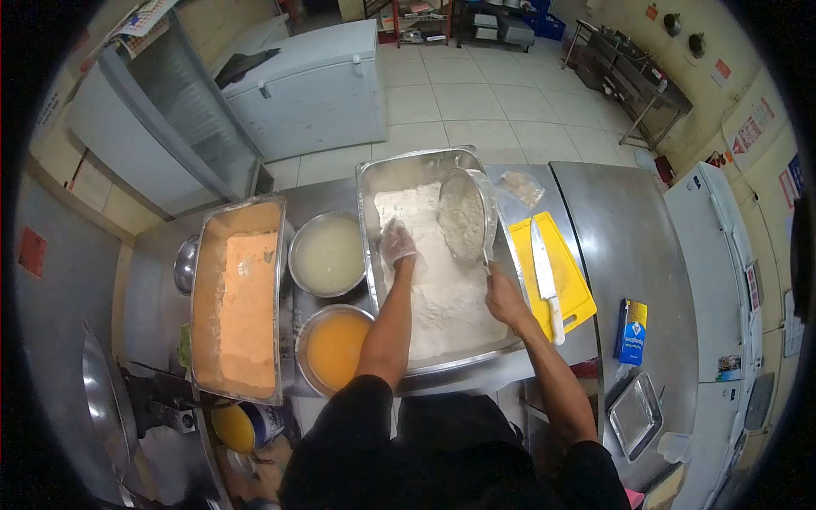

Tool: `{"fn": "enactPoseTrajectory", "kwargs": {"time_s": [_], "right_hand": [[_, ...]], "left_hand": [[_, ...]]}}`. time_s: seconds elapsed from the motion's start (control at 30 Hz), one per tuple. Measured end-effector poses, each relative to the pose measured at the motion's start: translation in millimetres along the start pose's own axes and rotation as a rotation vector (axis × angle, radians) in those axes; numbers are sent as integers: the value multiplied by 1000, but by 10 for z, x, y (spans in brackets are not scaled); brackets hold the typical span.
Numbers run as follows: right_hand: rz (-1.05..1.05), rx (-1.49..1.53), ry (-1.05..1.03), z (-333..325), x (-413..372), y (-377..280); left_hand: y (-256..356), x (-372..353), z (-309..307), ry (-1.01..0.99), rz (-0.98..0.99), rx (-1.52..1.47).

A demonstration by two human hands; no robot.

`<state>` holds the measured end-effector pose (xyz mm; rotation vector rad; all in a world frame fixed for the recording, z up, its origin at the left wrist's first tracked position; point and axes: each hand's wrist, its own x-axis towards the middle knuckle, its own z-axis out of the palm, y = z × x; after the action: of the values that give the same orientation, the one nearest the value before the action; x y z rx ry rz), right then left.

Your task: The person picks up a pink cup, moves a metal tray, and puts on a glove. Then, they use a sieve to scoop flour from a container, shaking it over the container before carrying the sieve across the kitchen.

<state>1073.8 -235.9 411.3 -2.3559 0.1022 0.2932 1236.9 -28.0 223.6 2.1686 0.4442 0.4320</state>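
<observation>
My left hand, in a clear plastic glove, is over the white flour at the left side of a deep steel pan. Its fingers look stretched out and hold nothing I can see. My bare right hand is wrapped round the handle of a large round strainer that contains floury, lumpy bits. The strainer hangs tilted over the pan's right side. Left of the pan are a bowl of pale, cloudy liquid and a bowl of orange liquid.
Farther left stands a second deep pan with orange powder. On the right, a knife lies on a yellow cutting board. Beyond are a blue box and a small metal tray. A white chest freezer stands behind the table.
</observation>
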Motion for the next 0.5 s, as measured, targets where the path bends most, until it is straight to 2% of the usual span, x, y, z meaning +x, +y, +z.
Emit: {"fn": "enactPoseTrajectory", "kwargs": {"time_s": [0.03, 0.07, 0.1, 0.2, 0.3, 0.33, 0.43, 0.5], "right_hand": [[-12, 28, -7, 34, 48, 25], [-25, 57, -17, 128, 119, 93], [-41, 88, -25, 231, 200, 162], [-400, 111, 51, 549, 256, 510], [212, 679, -319, 280, 71, 132], [285, 835, -350, 219, 42, 77], [319, 1019, -457, 188, 72, 133], [323, 1136, -503, 173, 46, 165]], "left_hand": [[56, 11, -45, -29, -58, -2], [-46, 1, 78, -19, -58, -273], [-123, -11, 219, -57, -84, -354], [301, -239, 295, -194, -68, -350], [672, -393, 290, -343, -24, -314], [757, -392, 259, -390, -14, -301], [970, -351, 163, -536, 25, -298], [1110, -292, 116, -622, 1, -434]]}}
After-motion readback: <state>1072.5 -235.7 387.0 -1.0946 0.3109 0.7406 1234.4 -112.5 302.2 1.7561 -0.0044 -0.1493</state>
